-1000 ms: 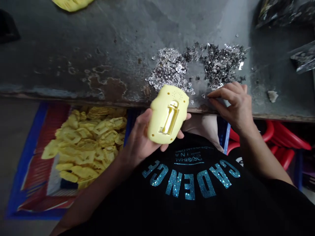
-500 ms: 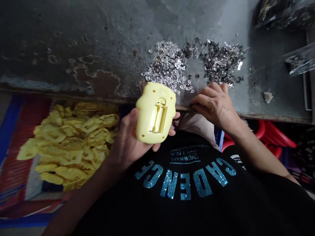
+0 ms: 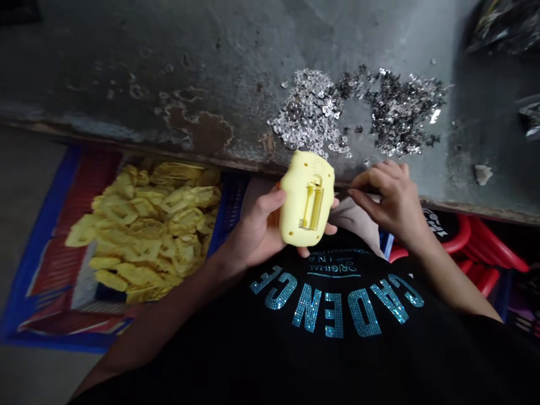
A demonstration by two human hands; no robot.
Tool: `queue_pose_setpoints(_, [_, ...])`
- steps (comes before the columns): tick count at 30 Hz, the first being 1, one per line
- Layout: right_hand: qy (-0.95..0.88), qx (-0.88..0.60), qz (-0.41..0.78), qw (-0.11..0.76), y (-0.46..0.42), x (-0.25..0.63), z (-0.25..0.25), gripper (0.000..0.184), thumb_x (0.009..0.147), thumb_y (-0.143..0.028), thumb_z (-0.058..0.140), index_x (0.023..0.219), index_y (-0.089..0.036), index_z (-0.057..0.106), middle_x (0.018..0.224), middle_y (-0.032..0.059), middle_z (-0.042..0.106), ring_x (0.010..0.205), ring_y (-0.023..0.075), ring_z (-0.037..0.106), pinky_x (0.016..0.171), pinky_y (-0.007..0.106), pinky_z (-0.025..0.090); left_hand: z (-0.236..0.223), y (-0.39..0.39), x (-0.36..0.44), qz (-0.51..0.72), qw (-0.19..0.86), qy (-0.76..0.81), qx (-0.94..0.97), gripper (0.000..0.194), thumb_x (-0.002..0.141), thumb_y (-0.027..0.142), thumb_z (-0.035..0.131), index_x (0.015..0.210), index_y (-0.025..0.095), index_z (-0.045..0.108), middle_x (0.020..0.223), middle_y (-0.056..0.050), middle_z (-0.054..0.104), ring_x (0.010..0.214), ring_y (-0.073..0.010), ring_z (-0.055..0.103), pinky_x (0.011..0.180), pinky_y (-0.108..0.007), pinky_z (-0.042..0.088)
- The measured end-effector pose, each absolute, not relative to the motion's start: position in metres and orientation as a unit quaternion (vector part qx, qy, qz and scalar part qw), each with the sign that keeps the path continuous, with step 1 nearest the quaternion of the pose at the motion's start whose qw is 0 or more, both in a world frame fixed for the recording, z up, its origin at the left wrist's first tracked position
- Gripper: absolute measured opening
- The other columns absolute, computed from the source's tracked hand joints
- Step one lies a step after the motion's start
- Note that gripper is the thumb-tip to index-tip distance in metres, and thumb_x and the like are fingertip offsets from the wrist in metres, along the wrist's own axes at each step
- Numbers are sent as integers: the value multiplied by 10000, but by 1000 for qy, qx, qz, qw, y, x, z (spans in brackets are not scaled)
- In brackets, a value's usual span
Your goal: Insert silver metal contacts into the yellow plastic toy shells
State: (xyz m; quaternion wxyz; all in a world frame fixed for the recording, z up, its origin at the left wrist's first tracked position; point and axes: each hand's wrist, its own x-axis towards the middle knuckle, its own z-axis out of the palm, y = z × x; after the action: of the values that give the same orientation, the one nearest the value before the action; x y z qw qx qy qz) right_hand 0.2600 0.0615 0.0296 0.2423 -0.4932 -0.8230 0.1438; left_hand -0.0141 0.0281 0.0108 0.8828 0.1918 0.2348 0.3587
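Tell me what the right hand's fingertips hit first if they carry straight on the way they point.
Probably the yellow plastic casing held in the left hand, though depth is unclear from this view.

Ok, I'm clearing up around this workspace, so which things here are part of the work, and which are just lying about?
Part of the work, it seems:
the yellow plastic casing in the left hand
the right hand, pinched beside it
the small silvery metal pieces
the yellow plastic shells in the blue crate

Just lying about:
the red plastic stool
the pale lump
the plastic bag
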Motion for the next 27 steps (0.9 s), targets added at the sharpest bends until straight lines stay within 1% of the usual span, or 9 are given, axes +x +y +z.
queue_pose_setpoints(3, [-752, -444, 353, 335, 65, 251, 53, 202, 1078, -433, 751, 960, -273, 713, 915, 17, 767, 818, 220, 690, 778, 410, 517, 11, 25, -10, 342, 895, 217, 188, 828, 1012, 605, 735, 1703, 213, 503, 1379, -204, 826, 1056, -408, 886, 510, -303, 685])
queue_pose_setpoints(4, [-735, -426, 403, 341, 67, 247, 61, 231, 1076, -475, 756, 967, -275, 715, 918, 16, 768, 800, 212, 693, 751, 400, 532, 11, 24, -8, 338, 898, 212, 186, 810, 1013, 601, 738, 1690, 219, 512, 1368, -199, 826, 1065, -417, 883, 517, -312, 693])
queue_pose_setpoints(6, [-727, -406, 449, 325, 69, 239, 74, 293, 1073, -542, 751, 957, -276, 718, 905, 20, 768, 803, 210, 700, 740, 398, 553, 11, 21, -6, 333, 902, 207, 181, 774, 1016, 595, 741, 1670, 245, 521, 1358, -185, 824, 1085, -433, 878, 529, -328, 706])
queue_pose_setpoints(8, [-738, -410, 442, 303, 70, 233, 81, 313, 1078, -551, 735, 932, -274, 720, 900, 29, 774, 853, 223, 717, 775, 410, 567, 12, 19, -4, 331, 905, 203, 175, 756, 1016, 601, 744, 1660, 275, 518, 1370, -175, 817, 1106, -443, 874, 534, -333, 713])
queue_pose_setpoints(10, [-749, -421, 415, 300, 69, 230, 83, 268, 1073, -493, 741, 915, -277, 722, 911, 35, 783, 886, 234, 724, 801, 426, 570, 13, 17, -3, 330, 907, 200, 170, 740, 1019, 610, 745, 1648, 293, 516, 1378, -166, 813, 1120, -445, 872, 533, -325, 714])
queue_pose_setpoints(14, [-769, -440, 371, 278, 66, 229, 81, 168, 1044, -399, 762, 910, -302, 733, 921, 33, 792, 851, 243, 702, 801, 453, 570, 17, 14, -1, 328, 907, 206, 169, 709, 1019, 624, 749, 1615, 301, 540, 1328, -141, 823, 1108, -431, 877, 534, -305, 712])
queue_pose_setpoints(19, [-787, -427, 336, 292, 63, 228, 82, 177, 1068, -360, 726, 912, -277, 726, 895, 22, 773, 831, 230, 706, 796, 443, 544, 18, 13, 0, 325, 908, 209, 162, 724, 1014, 629, 749, 1618, 279, 558, 1309, -156, 827, 1098, -429, 878, 539, -309, 717])
queue_pose_setpoints(22, [-793, -424, 332, 285, 62, 228, 83, 194, 1091, -372, 708, 924, -273, 718, 896, 27, 773, 850, 234, 718, 823, 443, 537, 17, 13, 1, 321, 911, 204, 159, 733, 1021, 616, 749, 1647, 298, 540, 1319, -147, 835, 1095, -421, 880, 550, -325, 727])
queue_pose_setpoints(27, [-820, -425, 271, 271, 59, 228, 80, 141, 1087, -321, 699, 954, -275, 700, 910, 34, 770, 875, 257, 712, 900, 497, 524, 18, 11, 1, 320, 910, 210, 161, 723, 1027, 619, 745, 1649, 319, 533, 1371, -134, 832, 1113, -418, 878, 560, -331, 730])
